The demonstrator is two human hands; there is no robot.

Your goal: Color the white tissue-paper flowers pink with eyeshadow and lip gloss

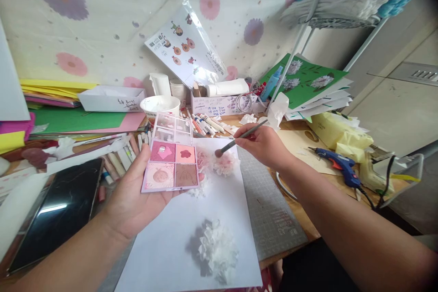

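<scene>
My left hand (132,196) holds an open pink makeup palette (171,164) from below, its clear lid tipped up behind the four colour pans. My right hand (263,143) pinches a thin brush (239,138) whose soft tip hovers over a pink-tinted tissue flower (226,164). That flower and a second tinted one (203,159) lie at the top of a white paper sheet (191,246). A plain white tissue flower (218,251) rests lower on the sheet.
A grey cutting mat (270,210) lies under the sheet. Left: a dark tablet (58,212) and coloured paper stacks (58,89). Behind: markers (205,125), a white bowl (160,105), boxes. Right: a blue glue gun (337,164) with cord, yellow packets (338,134), a metal rack (308,23).
</scene>
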